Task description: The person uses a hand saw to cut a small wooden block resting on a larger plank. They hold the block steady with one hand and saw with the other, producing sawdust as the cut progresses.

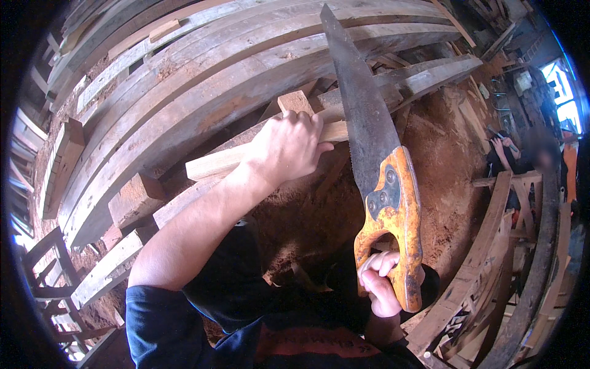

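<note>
My left hand (289,138) is closed on a pale wooden batten (212,163), which lies crosswise over other lumber. A short wood block (294,103) rises just behind my fingers. My right hand (378,283) grips the worn yellow handle (402,234) of a hand saw. Its long dark blade (362,98) points up and away, its toothed edge beside the batten's right end; whether they touch I cannot tell.
Long grey boards (215,74) are stacked across the back. Thick offcuts (132,197) lie at the left. Reddish sawdust covers the ground (442,178). At the right, another person (510,154) is beside leaning planks (467,283).
</note>
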The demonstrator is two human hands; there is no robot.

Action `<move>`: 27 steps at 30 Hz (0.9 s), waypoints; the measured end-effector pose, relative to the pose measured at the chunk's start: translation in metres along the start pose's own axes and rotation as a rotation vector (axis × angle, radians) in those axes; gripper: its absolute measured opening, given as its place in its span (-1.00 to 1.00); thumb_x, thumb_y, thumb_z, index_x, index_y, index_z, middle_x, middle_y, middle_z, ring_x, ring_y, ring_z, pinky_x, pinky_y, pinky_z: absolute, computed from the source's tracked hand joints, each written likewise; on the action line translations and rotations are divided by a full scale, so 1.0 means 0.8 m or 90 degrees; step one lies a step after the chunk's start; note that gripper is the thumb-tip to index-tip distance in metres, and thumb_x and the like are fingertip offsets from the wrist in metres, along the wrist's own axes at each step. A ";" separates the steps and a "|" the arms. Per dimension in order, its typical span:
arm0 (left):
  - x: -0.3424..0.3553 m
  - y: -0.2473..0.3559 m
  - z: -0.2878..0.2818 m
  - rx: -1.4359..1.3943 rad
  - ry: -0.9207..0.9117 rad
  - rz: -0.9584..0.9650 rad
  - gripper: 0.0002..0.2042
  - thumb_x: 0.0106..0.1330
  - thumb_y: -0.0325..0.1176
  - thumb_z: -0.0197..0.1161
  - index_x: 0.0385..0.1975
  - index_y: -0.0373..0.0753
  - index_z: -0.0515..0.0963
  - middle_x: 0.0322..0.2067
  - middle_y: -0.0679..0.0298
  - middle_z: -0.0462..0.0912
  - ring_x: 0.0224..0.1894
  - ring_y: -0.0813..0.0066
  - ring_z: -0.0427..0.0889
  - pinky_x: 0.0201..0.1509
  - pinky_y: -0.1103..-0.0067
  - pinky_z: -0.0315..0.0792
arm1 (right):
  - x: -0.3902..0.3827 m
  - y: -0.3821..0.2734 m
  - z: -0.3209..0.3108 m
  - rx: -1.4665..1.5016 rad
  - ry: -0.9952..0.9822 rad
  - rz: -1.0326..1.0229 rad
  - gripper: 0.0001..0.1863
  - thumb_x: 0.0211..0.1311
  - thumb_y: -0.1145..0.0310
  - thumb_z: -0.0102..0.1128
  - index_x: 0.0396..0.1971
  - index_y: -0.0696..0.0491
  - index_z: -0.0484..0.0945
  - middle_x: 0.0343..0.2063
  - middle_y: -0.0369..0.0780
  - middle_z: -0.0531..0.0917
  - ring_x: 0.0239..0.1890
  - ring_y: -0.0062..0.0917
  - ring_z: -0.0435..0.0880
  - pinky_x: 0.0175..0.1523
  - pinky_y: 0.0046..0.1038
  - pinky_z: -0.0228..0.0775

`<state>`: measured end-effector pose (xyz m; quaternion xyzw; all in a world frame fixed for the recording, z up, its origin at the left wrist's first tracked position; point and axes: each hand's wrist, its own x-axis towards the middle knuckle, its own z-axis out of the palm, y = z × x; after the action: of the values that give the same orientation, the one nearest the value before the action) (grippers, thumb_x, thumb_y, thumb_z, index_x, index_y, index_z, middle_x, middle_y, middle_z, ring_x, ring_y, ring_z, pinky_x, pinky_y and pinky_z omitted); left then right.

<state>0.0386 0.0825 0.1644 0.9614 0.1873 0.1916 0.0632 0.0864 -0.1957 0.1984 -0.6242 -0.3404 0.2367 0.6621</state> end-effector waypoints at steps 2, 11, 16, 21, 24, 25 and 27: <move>0.000 0.000 0.001 0.002 0.005 0.000 -0.57 0.32 -0.04 0.16 -0.28 -0.40 0.44 -0.49 -0.02 0.59 -0.39 0.07 0.68 -0.42 0.35 0.58 | 0.002 0.001 0.000 0.022 -0.013 -0.012 -0.72 -0.14 0.72 0.29 -0.44 0.11 0.43 -0.60 -0.21 0.55 -0.61 -0.50 0.57 -0.43 -0.47 0.46; 0.001 0.001 -0.001 -0.002 -0.005 -0.005 -0.60 0.32 -0.07 0.16 -0.26 -0.40 0.43 -0.48 -0.03 0.58 -0.40 0.07 0.67 -0.43 0.36 0.58 | 0.002 0.002 0.002 0.070 0.005 -0.010 -0.75 -0.15 0.72 0.24 -0.45 0.14 0.41 -0.63 -0.20 0.54 -0.65 -0.48 0.55 -0.45 -0.47 0.45; 0.000 0.001 -0.001 0.013 -0.003 -0.001 -0.58 0.32 -0.04 0.16 -0.26 -0.39 0.43 -0.48 -0.02 0.58 -0.40 0.07 0.67 -0.43 0.36 0.58 | -0.001 0.006 -0.005 0.038 -0.021 -0.019 -0.72 -0.17 0.73 0.20 -0.41 0.14 0.38 -0.63 -0.20 0.52 -0.65 -0.49 0.54 -0.44 -0.47 0.43; 0.001 0.002 -0.001 0.013 -0.012 -0.007 -0.57 0.32 -0.02 0.16 -0.26 -0.39 0.43 -0.48 -0.01 0.58 -0.39 0.08 0.67 -0.42 0.36 0.58 | -0.005 0.015 -0.003 0.106 -0.005 -0.032 -0.66 -0.18 0.78 0.18 -0.37 0.14 0.36 -0.60 -0.21 0.51 -0.63 -0.50 0.53 -0.44 -0.46 0.43; 0.000 -0.001 0.000 0.006 -0.005 -0.007 -0.56 0.31 -0.02 0.16 -0.27 -0.39 0.44 -0.48 -0.02 0.58 -0.39 0.08 0.67 -0.42 0.36 0.58 | -0.008 0.023 -0.003 0.135 -0.006 -0.045 -0.63 -0.19 0.80 0.18 -0.35 0.14 0.35 -0.57 -0.21 0.51 -0.63 -0.49 0.52 -0.45 -0.46 0.43; 0.000 -0.001 0.000 0.002 -0.002 -0.005 -0.56 0.31 -0.02 0.16 -0.27 -0.39 0.44 -0.48 -0.02 0.58 -0.39 0.08 0.67 -0.42 0.36 0.58 | -0.010 0.025 -0.003 0.146 -0.004 -0.048 -0.63 -0.19 0.80 0.19 -0.34 0.15 0.34 -0.56 -0.21 0.51 -0.63 -0.49 0.52 -0.45 -0.46 0.43; 0.000 0.000 0.001 0.006 0.001 -0.004 -0.56 0.31 -0.02 0.17 -0.27 -0.39 0.44 -0.48 -0.03 0.58 -0.39 0.08 0.67 -0.42 0.36 0.58 | -0.011 0.028 -0.005 0.146 -0.009 -0.057 -0.61 -0.19 0.80 0.20 -0.33 0.15 0.34 -0.55 -0.21 0.50 -0.63 -0.49 0.52 -0.46 -0.45 0.43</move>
<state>0.0390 0.0824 0.1637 0.9609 0.1910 0.1915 0.0594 0.0865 -0.2026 0.1748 -0.5269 -0.3433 0.2487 0.7367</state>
